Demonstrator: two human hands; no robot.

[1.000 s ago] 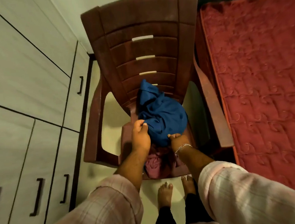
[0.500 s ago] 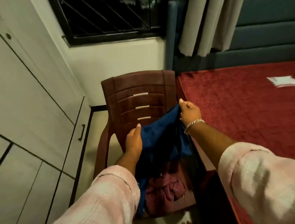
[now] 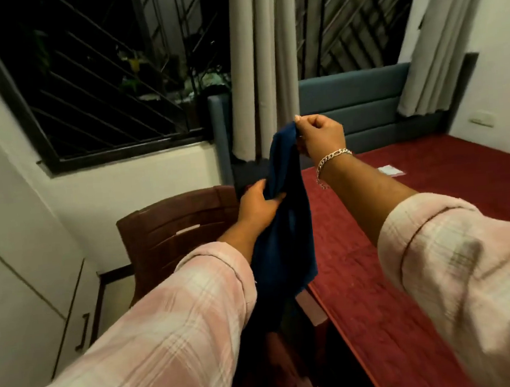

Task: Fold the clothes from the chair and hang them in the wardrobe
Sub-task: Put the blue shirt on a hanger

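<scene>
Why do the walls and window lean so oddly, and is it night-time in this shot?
Head view: the wide-angle lens bends straight lines, so the window grille and wardrobe tilt near the edges. Head view: it is black outside, with warm indoor light only. Head view: the near sleeves look soft and smeared, while the blue garment between the left hand and right hand is dim but readable.

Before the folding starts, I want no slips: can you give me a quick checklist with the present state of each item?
1. Right hand pinches the top edge of the blue garment: ok.
2. Left hand grips it lower down: ok.
3. Garment lifted off the chair: ok.
4. Garment spread flat: not ok, it hangs bunched.
5. Bed bare enough to fold on: ok, but a small white item lies farther back.
6. Other clothes left on the chair seat: cannot tell.
</scene>
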